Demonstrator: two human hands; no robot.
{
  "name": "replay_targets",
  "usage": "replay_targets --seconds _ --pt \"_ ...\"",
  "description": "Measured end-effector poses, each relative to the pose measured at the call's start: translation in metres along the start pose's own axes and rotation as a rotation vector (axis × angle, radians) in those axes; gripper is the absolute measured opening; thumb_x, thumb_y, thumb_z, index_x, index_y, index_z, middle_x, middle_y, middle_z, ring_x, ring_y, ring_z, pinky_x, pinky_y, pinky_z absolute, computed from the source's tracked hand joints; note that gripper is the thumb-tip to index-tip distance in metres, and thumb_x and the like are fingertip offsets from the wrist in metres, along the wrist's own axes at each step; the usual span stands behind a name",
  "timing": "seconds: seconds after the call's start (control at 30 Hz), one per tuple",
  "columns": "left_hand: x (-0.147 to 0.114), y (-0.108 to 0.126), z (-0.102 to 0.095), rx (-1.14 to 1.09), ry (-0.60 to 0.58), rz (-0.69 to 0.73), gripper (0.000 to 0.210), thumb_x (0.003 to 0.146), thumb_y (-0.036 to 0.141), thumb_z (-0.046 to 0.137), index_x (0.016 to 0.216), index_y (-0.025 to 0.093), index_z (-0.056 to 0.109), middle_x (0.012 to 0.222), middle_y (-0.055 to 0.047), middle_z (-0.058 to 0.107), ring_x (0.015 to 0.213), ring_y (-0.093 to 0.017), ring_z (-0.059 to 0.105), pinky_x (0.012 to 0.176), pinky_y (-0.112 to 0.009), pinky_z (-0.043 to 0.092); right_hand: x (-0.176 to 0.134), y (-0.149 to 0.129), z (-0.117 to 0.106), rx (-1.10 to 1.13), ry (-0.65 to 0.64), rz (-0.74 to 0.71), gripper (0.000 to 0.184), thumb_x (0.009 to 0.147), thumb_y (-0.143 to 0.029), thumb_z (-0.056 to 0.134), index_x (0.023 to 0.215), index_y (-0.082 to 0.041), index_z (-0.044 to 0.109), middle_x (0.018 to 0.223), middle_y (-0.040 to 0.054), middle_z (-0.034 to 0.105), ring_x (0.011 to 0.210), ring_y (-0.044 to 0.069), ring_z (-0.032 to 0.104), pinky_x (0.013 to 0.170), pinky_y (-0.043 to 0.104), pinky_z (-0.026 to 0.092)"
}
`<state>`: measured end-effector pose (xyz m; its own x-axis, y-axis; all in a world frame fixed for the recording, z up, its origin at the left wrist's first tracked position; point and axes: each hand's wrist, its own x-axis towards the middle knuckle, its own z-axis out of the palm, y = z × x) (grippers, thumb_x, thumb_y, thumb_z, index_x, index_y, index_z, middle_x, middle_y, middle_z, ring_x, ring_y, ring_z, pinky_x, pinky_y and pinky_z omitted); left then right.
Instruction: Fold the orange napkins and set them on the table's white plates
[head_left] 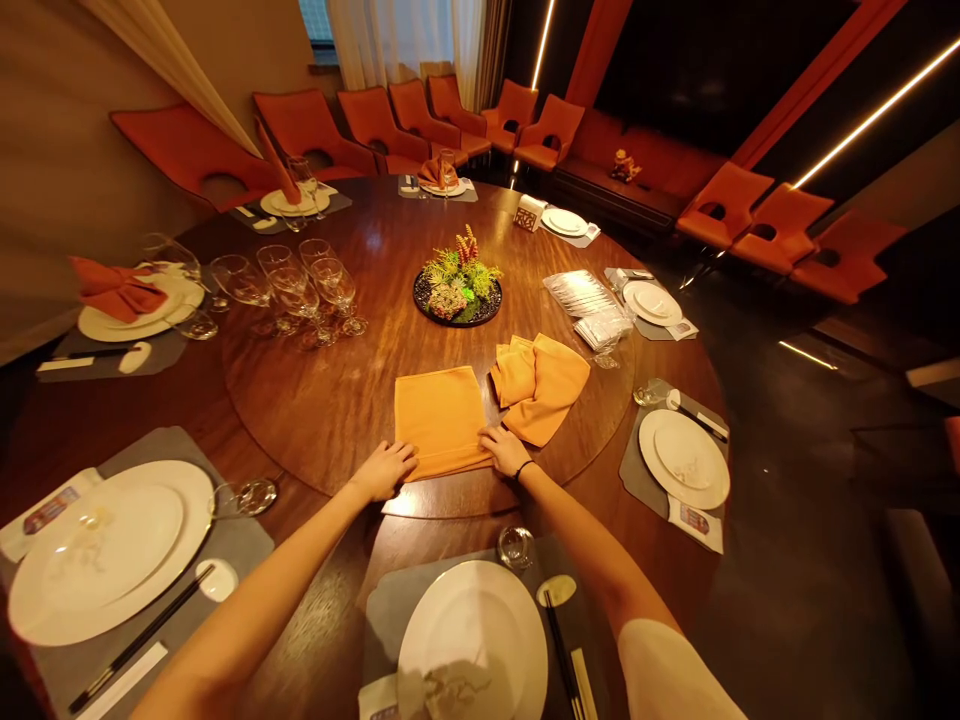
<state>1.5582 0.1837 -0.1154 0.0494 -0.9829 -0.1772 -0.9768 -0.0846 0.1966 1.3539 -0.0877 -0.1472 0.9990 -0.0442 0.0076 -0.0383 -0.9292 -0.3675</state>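
An orange cloth napkin [440,410] lies folded and flat on the round wooden turntable, with a narrow fold along its near edge. My left hand [385,470] grips the near left corner, fingers curled at the cloth. At the near right corner, my right hand [507,452] pinches the same fold; a dark band circles that wrist. Just right of it rests a loose pile of orange napkins [551,390], partly crumpled. Nearer to me, a small glass [515,547] stands by a white plate [472,640] on a grey mat.
Several stemmed glasses [289,285] stand on the turntable's left. A planted centrepiece [457,285] sits mid-table, with plastic-wrapped packets [589,305] to its right. Place settings ring the table, including a large plate [112,550] and black chopsticks [142,640]. Orange chairs [379,130] line the walls.
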Motion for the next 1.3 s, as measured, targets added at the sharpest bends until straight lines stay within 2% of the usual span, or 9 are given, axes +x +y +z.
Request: replay_targets --seconds 0.23,0.33,0.5,0.67,0.8,0.9,1.03,1.2,1.3 --pt "0.014 0.036 0.007 0.084 0.086 -0.176 0.041 0.084 0.046 0.051 0.109 0.015 0.060 0.116 -0.017 0.057 0.109 -0.035 0.047 0.091 -0.052 0.033 -0.007 -0.022 0.006 -0.141 -0.051 -0.126 0.048 0.080 -0.031 0.059 0.124 -0.015 0.053 0.141 0.0158 0.047 0.133 0.031 0.035 0.105 0.052 0.027" --pt "0.021 0.039 0.012 0.054 0.097 -0.232 0.034 0.088 0.030 0.046 0.113 0.010 0.058 0.112 -0.020 0.058 0.108 -0.035 0.048 0.089 -0.050 0.036 0.003 -0.011 0.015 -0.075 -0.066 -0.133 0.038 0.085 -0.020 0.051 0.122 -0.016 0.055 0.135 0.0146 0.055 0.127 0.027 0.045 0.103 0.048 0.033" --pt "0.004 0.018 0.019 -0.086 0.099 -0.225 0.031 0.087 0.010 0.039 0.110 0.013 0.058 0.106 -0.014 0.062 0.101 -0.025 0.055 0.087 -0.037 0.042 -0.004 0.013 0.031 0.438 0.089 0.092 0.026 0.080 -0.011 0.051 0.102 -0.017 0.063 0.108 0.0084 0.068 0.102 0.020 0.061 0.087 0.033 0.047" --pt "-0.026 -0.007 0.035 -0.801 0.177 -0.378 0.020 0.088 0.032 0.047 0.099 0.017 0.056 0.084 -0.001 0.062 0.075 -0.016 0.058 0.072 -0.028 0.045 -0.023 0.005 0.044 0.958 0.007 0.264 0.018 0.080 -0.025 0.056 0.095 -0.015 0.059 0.080 0.0014 0.064 0.065 0.012 0.057 0.059 0.022 0.045" --pt "-0.027 -0.015 0.033 -0.840 0.226 -0.446 0.019 0.080 0.033 0.055 0.093 0.018 0.054 0.078 0.001 0.059 0.070 -0.015 0.055 0.068 -0.027 0.043 -0.015 0.001 0.034 0.677 0.133 0.196 0.023 0.078 -0.012 0.048 0.096 -0.016 0.061 0.091 0.0035 0.063 0.068 0.012 0.055 0.061 0.022 0.044" --pt "-0.019 -0.007 0.021 -0.420 0.247 -0.329 0.012 0.076 0.019 0.055 0.088 0.019 0.056 0.088 -0.004 0.062 0.086 -0.020 0.054 0.077 -0.032 0.040 -0.005 -0.001 0.027 0.270 0.134 0.038 0.031 0.079 -0.006 0.045 0.103 -0.019 0.061 0.116 0.0073 0.060 0.090 0.015 0.057 0.076 0.025 0.047" --pt "-0.009 0.020 0.014 0.038 0.173 -0.225 0.026 0.084 0.015 0.046 0.106 0.021 0.059 0.106 -0.012 0.064 0.102 -0.028 0.050 0.083 -0.040 0.035 -0.001 -0.007 0.025 -0.125 -0.046 -0.013 0.025 0.091 -0.015 0.042 0.109 -0.022 0.058 0.130 0.0070 0.054 0.095 0.017 0.055 0.071 0.025 0.046" --pt "0.000 0.042 0.015 0.101 0.113 -0.212 0.036 0.088 0.047 0.047 0.111 0.020 0.056 0.106 -0.013 0.062 0.101 -0.030 0.050 0.084 -0.044 0.035 -0.007 -0.021 0.013 -0.269 -0.108 0.107 0.027 0.087 -0.021 0.050 0.113 -0.023 0.056 0.131 0.0088 0.053 0.105 0.023 0.048 0.077 0.030 0.046" --pt "0.006 0.044 0.016 0.080 0.072 -0.216 0.039 0.084 0.047 0.051 0.110 0.018 0.056 0.109 -0.015 0.061 0.102 -0.031 0.050 0.082 -0.044 0.036 -0.010 -0.035 0.005 -0.291 -0.047 0.137 0.036 0.083 -0.032 0.057 0.116 -0.019 0.055 0.141 0.0136 0.044 0.114 0.029 0.044 0.086 0.040 0.044"
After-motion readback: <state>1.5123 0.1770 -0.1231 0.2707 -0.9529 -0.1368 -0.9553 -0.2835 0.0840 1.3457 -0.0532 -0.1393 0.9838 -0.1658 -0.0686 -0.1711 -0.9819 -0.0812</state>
